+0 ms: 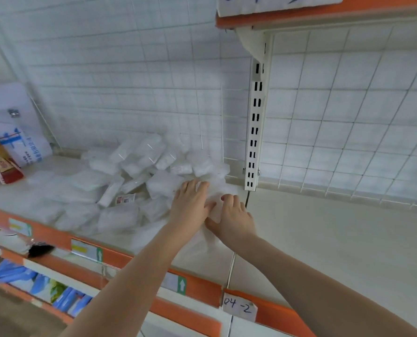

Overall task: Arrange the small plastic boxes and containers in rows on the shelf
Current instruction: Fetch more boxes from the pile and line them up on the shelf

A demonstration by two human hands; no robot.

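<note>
Clear plastic containers (139, 171) lie in a loose, unsorted heap on the cream shelf (324, 239), tilted and overlapping. 1 clear container (217, 203) lies at the heap's 4 o'clock edge, beside the shelf joint. Blur obscures the count.

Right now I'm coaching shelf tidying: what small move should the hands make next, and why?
Probably draw the clear plastic box out of the heap toward the bare shelf on the right. Both the left hand and the right hand rest on it, and the heap shows no rows.
</note>
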